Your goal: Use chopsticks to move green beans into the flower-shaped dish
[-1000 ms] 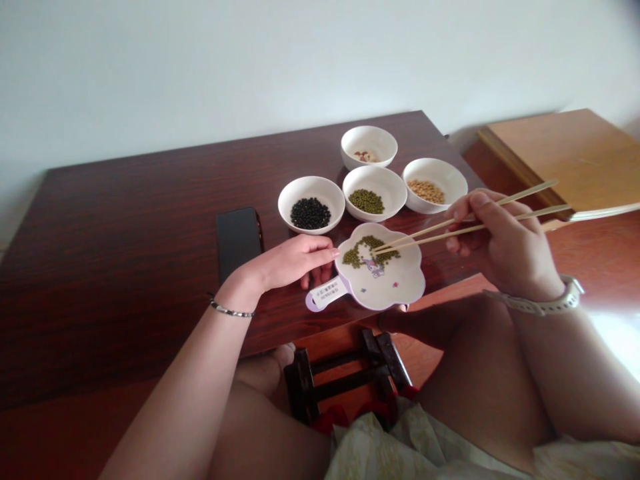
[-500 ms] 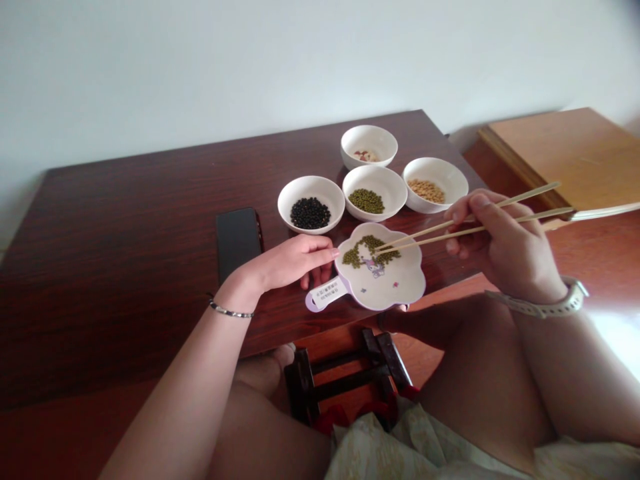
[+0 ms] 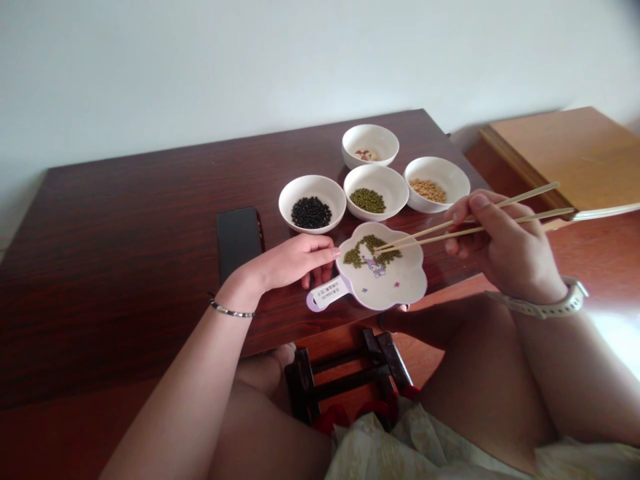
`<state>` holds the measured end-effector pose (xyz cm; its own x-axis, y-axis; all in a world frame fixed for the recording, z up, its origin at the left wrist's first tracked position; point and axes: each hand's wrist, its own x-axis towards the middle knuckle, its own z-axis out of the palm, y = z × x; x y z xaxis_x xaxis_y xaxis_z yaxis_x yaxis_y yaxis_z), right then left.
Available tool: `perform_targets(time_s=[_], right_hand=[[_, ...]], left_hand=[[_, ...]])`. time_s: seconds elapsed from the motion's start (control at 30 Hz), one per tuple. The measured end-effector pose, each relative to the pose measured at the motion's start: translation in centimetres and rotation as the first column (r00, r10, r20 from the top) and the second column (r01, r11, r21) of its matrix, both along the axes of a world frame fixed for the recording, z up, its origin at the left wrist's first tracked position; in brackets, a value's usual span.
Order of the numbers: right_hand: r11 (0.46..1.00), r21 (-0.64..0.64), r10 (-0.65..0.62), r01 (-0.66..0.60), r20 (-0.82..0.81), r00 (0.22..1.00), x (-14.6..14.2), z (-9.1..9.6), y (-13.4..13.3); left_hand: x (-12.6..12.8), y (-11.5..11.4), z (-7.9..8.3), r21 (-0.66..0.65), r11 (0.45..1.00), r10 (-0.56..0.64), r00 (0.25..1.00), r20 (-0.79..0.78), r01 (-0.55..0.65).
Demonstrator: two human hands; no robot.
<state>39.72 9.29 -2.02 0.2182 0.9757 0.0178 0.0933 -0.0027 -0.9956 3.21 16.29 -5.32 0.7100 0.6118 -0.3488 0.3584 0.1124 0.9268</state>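
My right hand [image 3: 500, 243] is closed on a pair of wooden chopsticks [image 3: 450, 230]. Their tips rest among green beans [image 3: 367, 248] on a flower-shaped white plate [image 3: 400, 290] at the table's near edge. My left hand [image 3: 295, 261] lies on the table with its fingers curled against the plate's left rim, steadying it. Behind the plate stand white bowls: black beans [image 3: 311, 212], green beans [image 3: 368, 200], yellow beans [image 3: 430, 191] and a few pale pieces [image 3: 367, 155].
A black phone [image 3: 238, 240] lies flat on the dark wooden table [image 3: 125, 233], left of my left hand. A light wooden board [image 3: 565, 157] sits to the right, off the table. A dark wooden stool [image 3: 345, 377] stands between my knees under the table edge.
Almost nothing: the chopstick tips shift slightly among the green beans on the plate. Both hands stay where they were.
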Motion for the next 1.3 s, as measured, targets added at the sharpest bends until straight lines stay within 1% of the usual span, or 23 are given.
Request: perform_targets(time_s=[0.17,0.27,0.43,0.57,0.67,0.77,0.83,0.9,1.0,1.07,1.17,1.23,1.3], right_hand=[[0.999,-0.025,0.019,-0.019,0.001,1.000,0.1,0.0,0.0],[0.999,-0.011,0.037,-0.037,-0.012,0.999,0.0,-0.1,-0.1],[0.999,-0.007,0.033,-0.033,-0.017,0.999,0.1,-0.2,0.0],[0.999,0.030,0.031,-0.031,-0.008,0.999,0.0,-0.3,0.1],[0.998,0.064,-0.010,0.012,-0.027,1.000,0.0,-0.4,0.3],[0.988,0.125,-0.080,0.089,-0.079,0.994,0.0,-0.7,0.7],[0.970,0.195,-0.124,0.145,-0.118,0.985,0.2,-1.0,1.1],[0.940,0.276,-0.163,0.202,-0.157,0.974,0.4,-1.3,1.6],[0.903,0.345,-0.192,0.258,-0.214,0.958,0.7,-1.7,2.3],[0.895,0.352,-0.197,0.275,-0.242,0.950,0.9,-1.8,2.6],[0.899,0.345,-0.188,0.271,-0.255,0.948,1.0,-2.0,2.6],[0.907,0.339,-0.172,0.249,-0.242,0.955,0.9,-1.9,2.4],[0.927,0.308,-0.156,0.213,-0.202,0.967,0.8,-1.7,2.0]], left_hand=[[0.0,0.1,-0.1,0.001,1.000,-0.005,1.000,-0.013,0.005],[0.0,0.1,-0.1,0.000,1.000,-0.003,1.000,-0.010,0.003],[0.0,0.1,0.0,-0.002,1.000,-0.006,1.000,-0.008,0.006],[0.0,0.1,0.0,0.000,1.000,-0.010,1.000,-0.007,0.010],[0.0,0.1,0.1,0.002,1.000,-0.007,1.000,-0.004,0.007],[0.0,0.1,0.0,0.005,1.000,-0.007,1.000,-0.007,0.007],[0.0,0.1,-0.2,0.006,1.000,-0.009,1.000,-0.005,0.009],[-0.1,0.1,-0.3,0.006,1.000,-0.011,1.000,0.000,0.011],[-0.1,0.1,-0.4,0.008,1.000,-0.009,1.000,0.004,0.009],[-0.1,0.1,-0.3,0.012,1.000,-0.008,1.000,0.002,0.008],[0.0,0.1,-0.2,0.014,1.000,-0.008,1.000,-0.001,0.008],[0.0,0.1,-0.1,0.013,1.000,-0.009,1.000,0.000,0.009],[0.0,0.1,-0.1,0.013,1.000,-0.011,1.000,0.002,0.011]])
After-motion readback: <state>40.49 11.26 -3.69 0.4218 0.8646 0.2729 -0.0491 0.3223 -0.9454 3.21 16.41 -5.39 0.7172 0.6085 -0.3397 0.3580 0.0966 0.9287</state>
